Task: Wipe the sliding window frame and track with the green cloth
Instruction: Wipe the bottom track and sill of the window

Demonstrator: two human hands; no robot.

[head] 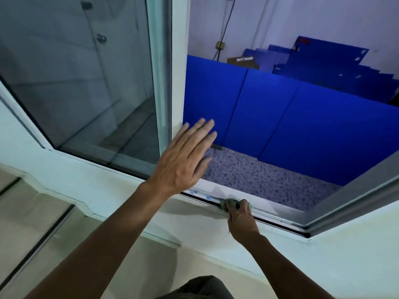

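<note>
Hands are set apart along the track (267, 214): the left hand (185, 156) is held flat with fingers spread above its left stretch, while the green cloth (230, 203) is bunched and pressed into it by the right hand (240, 216). Track wiping appears underway; a steady drag along the channel is called for next.

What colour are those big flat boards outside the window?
Bright blue. The boards show clearly through the open window in the head view.
</note>
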